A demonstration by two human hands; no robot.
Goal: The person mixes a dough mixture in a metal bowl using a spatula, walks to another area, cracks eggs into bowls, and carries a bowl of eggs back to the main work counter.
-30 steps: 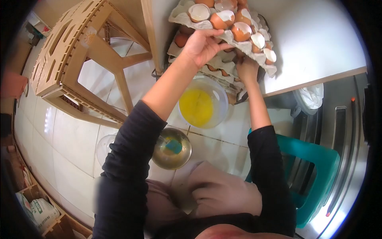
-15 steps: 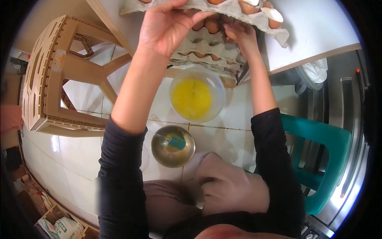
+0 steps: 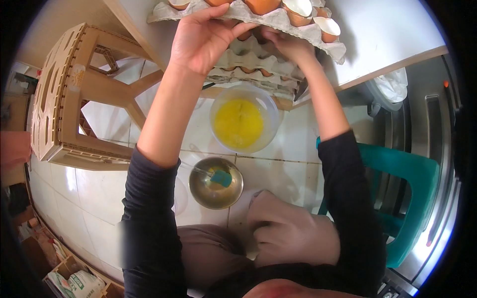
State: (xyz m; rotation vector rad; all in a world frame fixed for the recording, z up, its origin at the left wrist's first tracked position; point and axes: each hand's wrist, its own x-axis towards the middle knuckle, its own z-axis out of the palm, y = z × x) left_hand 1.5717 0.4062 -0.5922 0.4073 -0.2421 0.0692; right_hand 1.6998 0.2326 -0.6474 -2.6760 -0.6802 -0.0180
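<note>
My left hand (image 3: 201, 42) grips the front edge of a grey egg tray (image 3: 278, 21), thumb on top and fingers beneath, holding it raised and tilted. Cracked eggshells (image 3: 298, 11) sit in this tray. My right hand (image 3: 293, 48) reaches under it, over a lower stack of egg trays (image 3: 241, 60) with brown eggs (image 3: 266, 73) showing between the layers. The raised tray partly covers its fingers, so I cannot tell what they hold. Just in front of the stack, a clear plastic bowl (image 3: 272, 119) contains yellow beaten egg (image 3: 238, 124).
On the tiled floor nearer me is a metal bowl (image 3: 198, 196) with a teal spatula (image 3: 221, 178) in it. A brown stool (image 3: 74, 94) stands left and a green plastic stool (image 3: 422, 184) right. A bin with a white bag (image 3: 392, 87) is at the right.
The raised egg tray has shifted slightly left and downward in view, with my left hand still on it. My right hand has moved left, farther under the tray.
</note>
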